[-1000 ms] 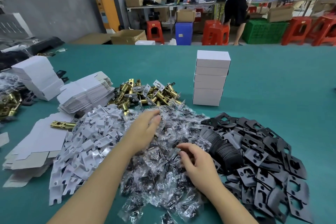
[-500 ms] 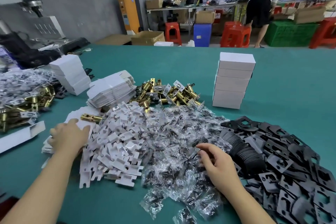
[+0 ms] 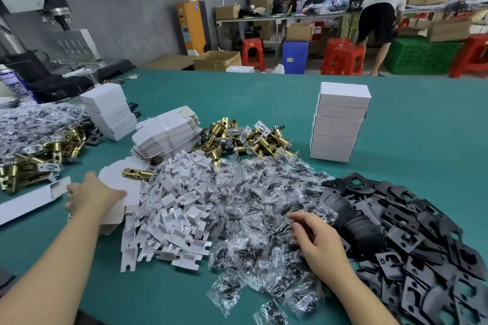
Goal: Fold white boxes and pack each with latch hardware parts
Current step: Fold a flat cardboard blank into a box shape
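My left hand lies on a low pile of flat white box blanks, with the thumb on top and the fingers curled over the left edge of the top blank. A single brass latch rests on that pile just beyond the hand. My right hand is sunk in the heap of clear screw bags, its curled fingers and thumb pinching a bag. Between the hands spreads a pile of white card inserts. A half-folded open white box lies left of my left hand.
Brass latches are heaped behind the bags and black plates lie at the right. A stack of closed white boxes stands beyond them. More flat blanks, boxes and latches sit at the left.
My left hand left the bag heap and swung left onto the flat box blanks. My right hand stayed in the bags. The view turned left.
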The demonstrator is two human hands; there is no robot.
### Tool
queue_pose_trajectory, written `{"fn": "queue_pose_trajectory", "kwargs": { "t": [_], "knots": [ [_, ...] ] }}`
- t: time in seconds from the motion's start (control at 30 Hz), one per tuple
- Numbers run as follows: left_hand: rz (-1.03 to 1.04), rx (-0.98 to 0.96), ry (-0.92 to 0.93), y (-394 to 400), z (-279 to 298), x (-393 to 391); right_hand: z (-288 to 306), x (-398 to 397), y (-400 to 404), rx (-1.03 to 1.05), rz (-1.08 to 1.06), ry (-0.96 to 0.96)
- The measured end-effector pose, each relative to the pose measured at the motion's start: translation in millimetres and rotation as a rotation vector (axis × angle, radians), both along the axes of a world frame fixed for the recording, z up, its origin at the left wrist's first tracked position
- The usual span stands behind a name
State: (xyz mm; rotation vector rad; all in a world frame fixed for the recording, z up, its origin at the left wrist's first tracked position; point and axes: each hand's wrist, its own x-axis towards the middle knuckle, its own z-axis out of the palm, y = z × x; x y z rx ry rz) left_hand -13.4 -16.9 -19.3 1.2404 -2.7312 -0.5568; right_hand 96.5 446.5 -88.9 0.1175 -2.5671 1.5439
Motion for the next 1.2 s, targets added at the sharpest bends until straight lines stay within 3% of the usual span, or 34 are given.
{"fn": "queue_pose_trajectory", "kwargs": {
  "t": [0.13, 0.33, 0.47, 0.57, 0.67, 0.77, 0.87, 0.93, 1.0, 1.13, 1.2],
  "knots": [
    [-0.099, -0.107, 0.056, 11.5, 21.9, 0.3, 0.0, -1.2, 0.6, 0.006, 0.007, 0.012],
    [-0.25, -0.434, 0.042, 59.3, 53.7, -2.3, 1.6, -1.1, -0.3, -0.018, 0.018, 0.028],
    [-0.448, -0.528, 0.177, 108.9, 73.4, 6.7, 3.2, -0.4, -0.9, -0.006, 0.029, 0.034],
    [-0.622, -0.36, 0.433, 155.5, 82.0, 21.6, 4.1, -0.3, -0.7, 0.003, 0.033, 0.034],
    [-0.738, 0.222, 0.631, 207.9, 89.0, 47.3, 7.2, -0.1, 1.4, -0.038, 0.019, 0.013],
    [-0.801, 0.807, 0.511, 257.6, 77.8, 72.8, 11.1, 0.6, 4.9, -0.087, -0.02, 0.047],
    [-0.817, 1.094, 0.381, 293.1, 48.0, 86.5, 18.9, 2.5, 8.7, -0.302, -0.038, 0.053],
    [-0.836, 1.121, 0.4, 311.9, 28.9, 89.6, 26.9, 3.1, 11.3, -0.593, 0.018, -0.114],
    [-0.874, 1.027, 0.436, 330.7, 15.8, 92.2, 32.4, 4.7, 11.8, -0.849, 0.119, -0.297],
    [-1.06, 0.639, 0.442, 357.1, 6.7, 98.5, 26.5, -1.5, 14.1, -0.929, 0.181, -0.243],
    [-1.072, 0.558, 0.489, 356.6, 7.6, 96.6, 25.0, -3.9, 19.3, -0.912, 0.112, -0.216]
  ]
}}
